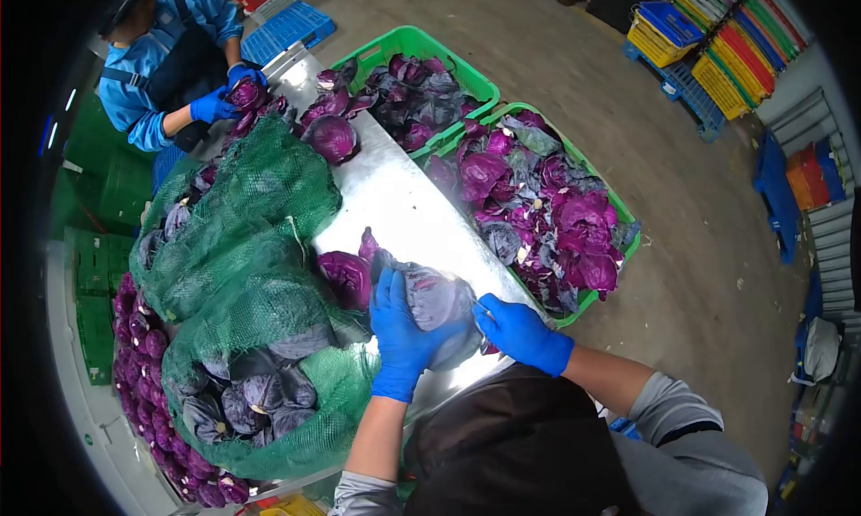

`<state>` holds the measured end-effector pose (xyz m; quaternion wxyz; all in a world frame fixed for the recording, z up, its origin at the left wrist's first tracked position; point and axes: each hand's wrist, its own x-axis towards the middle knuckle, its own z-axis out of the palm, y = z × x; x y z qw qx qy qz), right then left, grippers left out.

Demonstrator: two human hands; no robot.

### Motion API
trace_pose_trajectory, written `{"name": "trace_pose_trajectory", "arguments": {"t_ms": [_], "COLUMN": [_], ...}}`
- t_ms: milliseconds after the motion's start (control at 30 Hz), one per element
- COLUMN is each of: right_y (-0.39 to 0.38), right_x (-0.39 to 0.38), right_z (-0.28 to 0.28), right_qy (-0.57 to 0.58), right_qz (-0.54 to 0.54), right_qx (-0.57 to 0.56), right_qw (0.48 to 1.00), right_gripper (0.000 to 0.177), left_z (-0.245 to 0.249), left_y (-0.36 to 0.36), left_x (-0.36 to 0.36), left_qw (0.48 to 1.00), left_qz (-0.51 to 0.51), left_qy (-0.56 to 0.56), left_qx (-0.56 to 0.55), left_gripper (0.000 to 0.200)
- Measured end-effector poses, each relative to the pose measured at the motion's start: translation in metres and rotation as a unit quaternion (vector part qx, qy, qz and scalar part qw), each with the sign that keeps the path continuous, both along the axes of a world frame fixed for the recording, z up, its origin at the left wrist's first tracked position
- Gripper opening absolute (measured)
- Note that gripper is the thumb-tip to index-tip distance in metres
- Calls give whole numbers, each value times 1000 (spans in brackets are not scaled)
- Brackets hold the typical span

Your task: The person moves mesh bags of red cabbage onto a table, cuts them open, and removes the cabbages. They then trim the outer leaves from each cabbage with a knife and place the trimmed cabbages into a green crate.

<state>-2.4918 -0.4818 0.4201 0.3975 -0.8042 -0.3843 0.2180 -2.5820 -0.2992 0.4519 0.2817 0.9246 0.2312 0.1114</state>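
A red cabbage [437,303] with dull, greyish outer leaves is on the shiny metal table, its far side facing away from me. My left hand [401,332], in a blue glove, grips it from the left with the thumb across its near side. Close against its right side is my right hand [525,334], also blue-gloved, with fingers closed around a small knife [485,312]; only a thin glint of it shows. Just beyond my left hand lies a bright purple cabbage piece [345,278] with a loose leaf.
Green mesh sacks [242,328] of cabbages fill the table's left side. Green crates [587,314] of purple leaves stand along its right edge. A co-worker [166,68] in blue gloves handles a cabbage at the far end. Peeled cabbages [148,372] are piled at left; stacked crates [735,63] stand far right.
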Motion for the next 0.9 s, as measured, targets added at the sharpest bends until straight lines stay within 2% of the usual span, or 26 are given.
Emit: {"name": "trace_pose_trajectory", "arguments": {"t_ms": [67, 133, 267, 333, 533, 667, 767, 833, 867, 900], "right_y": [0, -2, -4, -3, 3, 5, 11, 11, 8, 5], "right_x": [6, 11, 18, 23, 30, 33, 30, 32, 30, 29], "right_z": [1, -1, -1, -17, -21, -56, -54, -47, -43, -40], "right_qy": [23, 35, 42, 18, 10, -19, -67, 79, 79, 114], "right_qz": [11, 41, 59, 97, 121, 145, 174, 160, 162, 137], "right_qx": [-24, -58, -66, 5, -18, -41, -72, -186, -183, -151], "right_qw": [999, 997, 995, 995, 992, 988, 980, 966, 966, 972], "right_gripper": [19, 30, 29, 19, 20, 22, 32, 99, 99, 88], "left_z": [-2, -1, -3, -17, -16, -13, -11, -5, -2, 2], "left_y": [-2, -5, -6, -7, -13, -22, -23, -29, -33, -37], "left_x": [6, 9, 12, 14, 17, 20, 12, 5, -3, -11], "left_qw": [1000, 1000, 1000, 1000, 999, 998, 998, 998, 997, 997], "left_qz": [4, 5, 6, -4, -5, 2, 3, 7, 6, 8], "left_qy": [17, 23, 22, 20, 25, 42, 11, 4, 7, 6], "left_qx": [6, 5, 7, 18, 40, 54, 59, 69, 76, 79], "left_gripper": [115, 115, 113, 115, 116, 114, 113, 111, 109, 109]}}
